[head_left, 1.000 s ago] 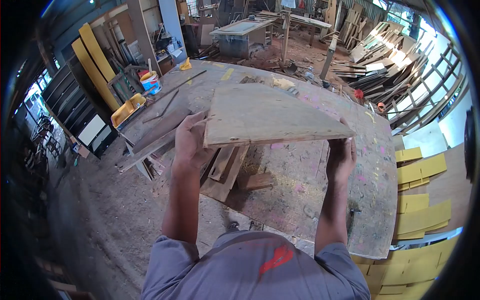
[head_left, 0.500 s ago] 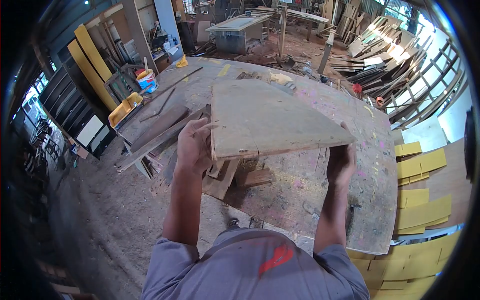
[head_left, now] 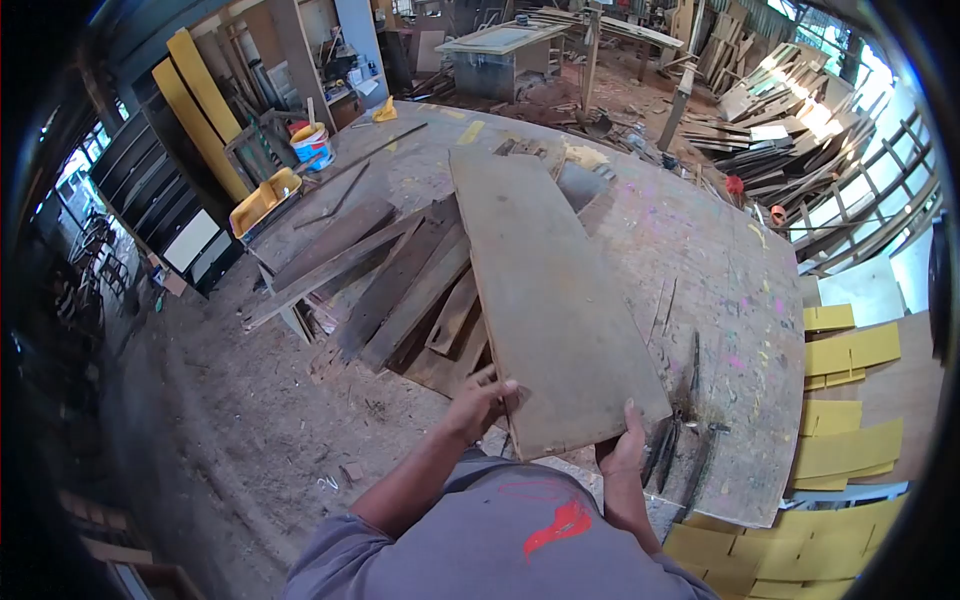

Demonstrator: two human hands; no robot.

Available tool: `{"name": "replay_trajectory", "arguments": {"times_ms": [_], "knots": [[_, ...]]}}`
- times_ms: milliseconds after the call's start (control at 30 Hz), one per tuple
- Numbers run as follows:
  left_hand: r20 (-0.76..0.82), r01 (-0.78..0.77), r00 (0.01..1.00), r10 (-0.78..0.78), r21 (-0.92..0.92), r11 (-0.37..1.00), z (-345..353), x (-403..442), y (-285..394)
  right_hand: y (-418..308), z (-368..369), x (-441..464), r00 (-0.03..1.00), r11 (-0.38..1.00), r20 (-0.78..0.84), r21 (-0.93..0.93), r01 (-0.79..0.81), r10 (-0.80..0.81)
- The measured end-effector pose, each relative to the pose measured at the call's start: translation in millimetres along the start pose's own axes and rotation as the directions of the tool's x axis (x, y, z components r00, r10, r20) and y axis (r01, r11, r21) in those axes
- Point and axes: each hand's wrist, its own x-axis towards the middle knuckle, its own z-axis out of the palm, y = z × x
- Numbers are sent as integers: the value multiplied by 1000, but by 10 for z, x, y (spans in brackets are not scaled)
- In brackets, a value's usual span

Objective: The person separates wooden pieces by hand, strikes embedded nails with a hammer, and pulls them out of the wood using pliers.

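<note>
A flat grey-brown wooden board (head_left: 560,300) lies in both hands, its near end close to my chest and its far end out over the worktable (head_left: 690,250). My left hand (head_left: 483,403) grips the board's left edge near the bottom corner, thumb on top. At the near right corner, my right hand (head_left: 624,446) holds it with the thumb up and the other fingers hidden underneath. Several dark planks (head_left: 400,285) lie in a loose pile left of the board. Right of the board, dark hand tools (head_left: 663,452) and a hammer (head_left: 705,450) rest on the worktable.
A yellow tray (head_left: 265,200) and a paint bucket (head_left: 312,147) stand at the table's far left. Yellow slotted panels (head_left: 850,450) are stacked on the right. Scrap timber (head_left: 775,110) leans at the back right, and a second table (head_left: 500,45) stands behind.
The board has come down toward my chest and tilted, so more of its top face shows. Both hands have moved lower with it, uncovering the plank pile and the tools.
</note>
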Motion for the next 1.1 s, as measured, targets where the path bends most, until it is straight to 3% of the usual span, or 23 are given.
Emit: {"name": "replay_trajectory", "arguments": {"times_ms": [167,233,333,400,433,467,533,633,667,733,867,933,1000,1100], "knots": [[-65,83,994,-83,-8,997,-533,191,-486,211,-254,84,991,990,-28,-37,-135,134],[-73,-9,997,15,84,996,-574,160,-258,321,-22,-51,980,978,-43,-69,-198,195],[-130,-102,983,128,190,977,-914,307,163,604,232,55,934,934,77,-111,-341,350],[-97,-339,926,364,209,917,-1298,567,422,863,454,225,905,887,58,-239,-396,420],[-205,-301,899,386,348,888,-1398,585,660,988,628,331,891,858,53,-300,-416,451],[-304,-241,857,415,475,846,-1509,592,903,1139,875,391,913,879,71,-308,-363,402],[-329,-290,738,589,635,716,-1907,607,1319,1482,1385,487,948,913,105,-321,-253,300],[-347,-271,621,703,746,608,-2605,461,1862,1818,1653,928,719,720,205,-434,-541,664],[-357,-253,593,722,768,588,-2866,339,2038,1908,1705,954,669,654,196,-520,-549,717],[-426,-97,536,729,826,555,-3588,235,2230,1901,1914,831,577,517,158,-667,-537,801],[-450,335,415,790,883,327,-4797,39,2436,1980,1671,432,590,576,274,-704,-415,760],[-484,520,454,748,826,219,-5156,-89,2679,2014,1408,218,623,580,236,-689,-434,746],[-315,699,403,859,712,-67,-5736,-86,2708,2079,1165,-21,694,613,184,-656,-440,696],[-385,736,542,747,646,-201,-6258,-162,2880,2160,1017,-328,789,576,30,-701,-421,614]]}}
